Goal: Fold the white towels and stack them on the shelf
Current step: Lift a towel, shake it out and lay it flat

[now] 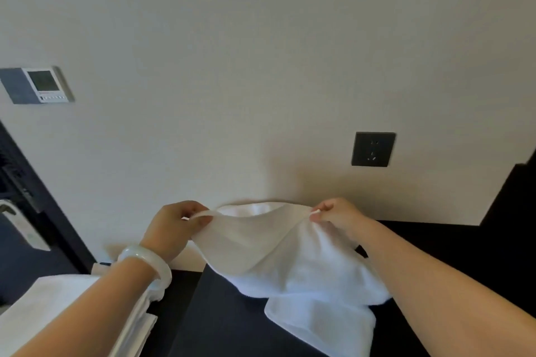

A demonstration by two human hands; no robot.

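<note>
Left hand (174, 222), right hand (333, 213) pinch towel (290, 264) raised.

Indoor light, soft and even, moderately bright. Wall (261, 38) shades from grey up top to warmer cream lower down. Faint, soft-edged shadow on it just above the towel (290, 264). Towel whites near blown out, pile barely readable. Dark tabletop (232, 313) crushed almost to black, no glare. Wall panel (37, 85) at left smeared along its right edge. Door frame (62, 229) leans, showing wide-angle bowing at the borders. Slightly soft overall.
</note>
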